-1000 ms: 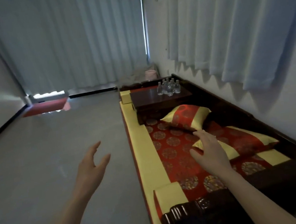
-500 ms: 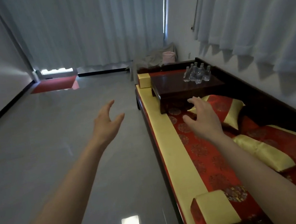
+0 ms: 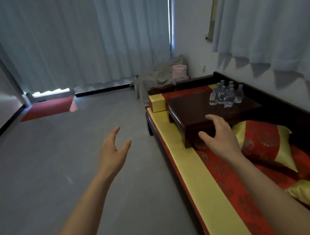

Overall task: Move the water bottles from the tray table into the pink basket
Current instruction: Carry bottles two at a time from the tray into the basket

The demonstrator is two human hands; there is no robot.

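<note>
Several clear water bottles (image 3: 225,95) stand clustered at the far right of a dark wooden tray table (image 3: 195,111) that sits on a red and gold daybed. The pink basket (image 3: 179,71) rests on a grey cloth heap in the far corner, beyond the bed's end. My left hand (image 3: 113,154) is raised over the grey floor, fingers relaxed and holding nothing. Over the near edge of the tray table hovers my right hand (image 3: 219,137), fingers loosely spread and empty, well short of the bottles.
The daybed (image 3: 212,189) runs along the right wall, with red and gold pillows (image 3: 263,140) behind my right arm. Wide grey floor (image 3: 57,173) lies to the left. A red mat (image 3: 47,111) lies by the far curtains.
The view has come closer to the tray table and the bottles. My right hand went from above the pillows to the table's near edge; the left hand kept pace over the floor.
</note>
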